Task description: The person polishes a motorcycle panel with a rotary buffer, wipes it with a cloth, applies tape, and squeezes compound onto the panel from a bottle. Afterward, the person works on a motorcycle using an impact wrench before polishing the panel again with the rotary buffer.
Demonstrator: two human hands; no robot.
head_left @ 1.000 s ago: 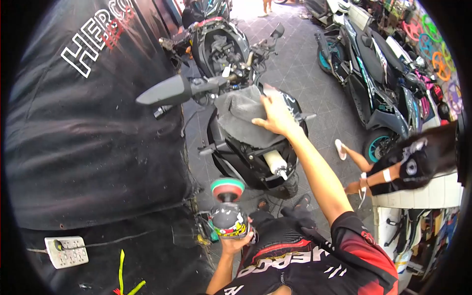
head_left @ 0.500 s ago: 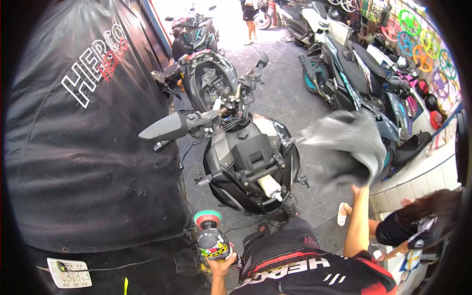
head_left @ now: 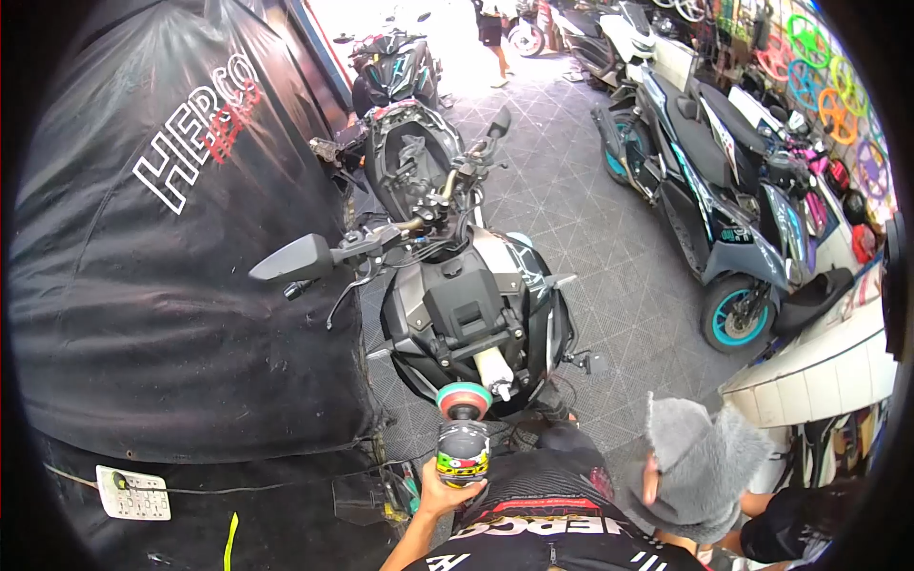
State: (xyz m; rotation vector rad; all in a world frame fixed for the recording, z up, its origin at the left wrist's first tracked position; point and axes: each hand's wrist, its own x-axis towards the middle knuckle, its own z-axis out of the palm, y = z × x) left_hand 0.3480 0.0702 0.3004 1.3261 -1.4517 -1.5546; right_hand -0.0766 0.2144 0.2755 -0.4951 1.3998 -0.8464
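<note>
My left hand (head_left: 446, 492) is wrapped round a handheld polisher (head_left: 464, 449) with black, green and yellow markings. Its round red and green backing pad (head_left: 465, 400) points forward, close to the front of a dark motorcycle (head_left: 466, 295). A pale bottle with a white nozzle (head_left: 494, 371) lies on the front of that motorcycle, just beyond the pad. At the lower right, a grey cloth (head_left: 705, 466) hangs bunched from my right hand (head_left: 650, 482); only some fingers show at the cloth's left side, the rest being covered.
Another person's dark sleeve (head_left: 804, 519) is close beside the cloth. A black cover (head_left: 190, 314) stands along the left, with a power strip (head_left: 133, 493) below it. Parked scooters (head_left: 695, 171) line the right side, near a white padded bench (head_left: 819, 381). Coloured wheels hang behind.
The cloth has dropped from a raised, blurred swing to low on the right. The polisher has moved right, nearer the bottle. My view has shifted slightly, and the other person is lower in it.
</note>
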